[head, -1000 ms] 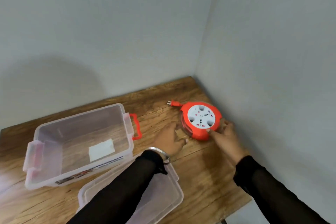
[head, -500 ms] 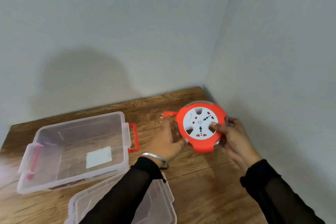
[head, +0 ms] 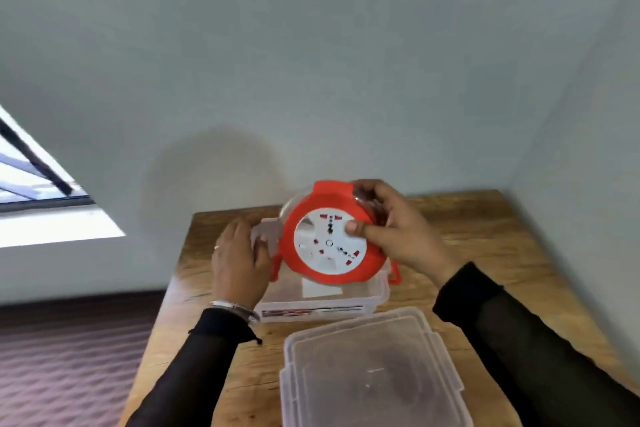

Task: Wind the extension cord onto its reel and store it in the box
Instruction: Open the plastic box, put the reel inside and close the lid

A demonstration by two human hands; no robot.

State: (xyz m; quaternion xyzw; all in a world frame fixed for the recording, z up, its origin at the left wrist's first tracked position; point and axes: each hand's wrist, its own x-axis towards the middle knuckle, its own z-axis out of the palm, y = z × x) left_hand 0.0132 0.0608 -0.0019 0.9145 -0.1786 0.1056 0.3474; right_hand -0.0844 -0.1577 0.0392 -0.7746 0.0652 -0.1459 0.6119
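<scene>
Setting: corner of a room with plain pale walls, a window [head: 41, 204] at far left, and a wooden table [head: 485, 253] over a dark ribbed floor [head: 69, 357]. Item one: extension cord reel [head: 329, 239], round, orange rim with white socket face bearing red and dark markings, tilted with its face toward the camera, held in the air above the box. Item two: box [head: 322, 302], clear plastic, open, with orange latch handles at both ends and a white label on its floor, standing on the table partly hidden behind the reel. Item three: lid [head: 374, 371], clear plastic, lying flat on the table just in front of the box, apart from it. Right hand [head: 398, 239]: grasping the reel at its upper right edge, thumb pressed on the white face, fingers wrapped behind the rim. Left hand [head: 239, 260]: resting at the box's left end with fingers curved around the latch area; not touching the reel. Both arms in black sleeves; a metal bangle [head: 235, 307] on the left wrist.
</scene>
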